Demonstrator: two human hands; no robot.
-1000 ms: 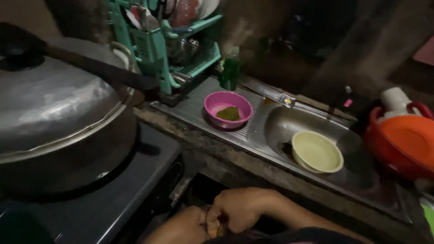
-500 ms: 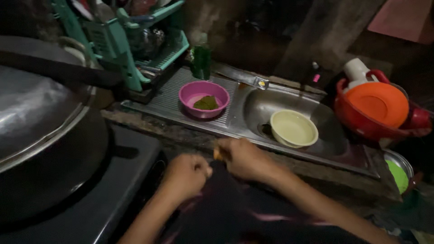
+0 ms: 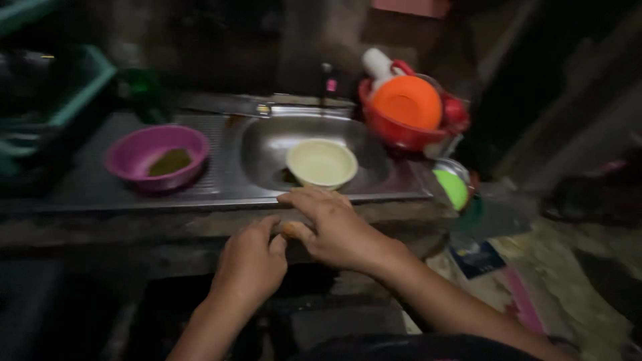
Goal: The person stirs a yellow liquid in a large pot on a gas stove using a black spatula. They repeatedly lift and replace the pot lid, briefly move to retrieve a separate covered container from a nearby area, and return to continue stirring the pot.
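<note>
Both hands have risen toward the steel sink's front rim [image 3: 374,198]; right hand [image 3: 334,230] fingers spread, thumb and left hand [image 3: 251,261] fingertips pinching a small orange-brown piece [image 3: 291,230] (keep that grip steady).

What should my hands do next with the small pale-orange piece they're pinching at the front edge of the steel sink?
Probably lift the small pale-orange piece forward over the pale yellow bowl. The left hand and right hand meet around it at the steel sink's front edge, and that bowl sits just beyond, apparently empty.

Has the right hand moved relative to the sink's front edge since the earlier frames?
Yes. The right hand has risen toward the sink; its fingers now reach the front rim, below the cream bowl.
</note>
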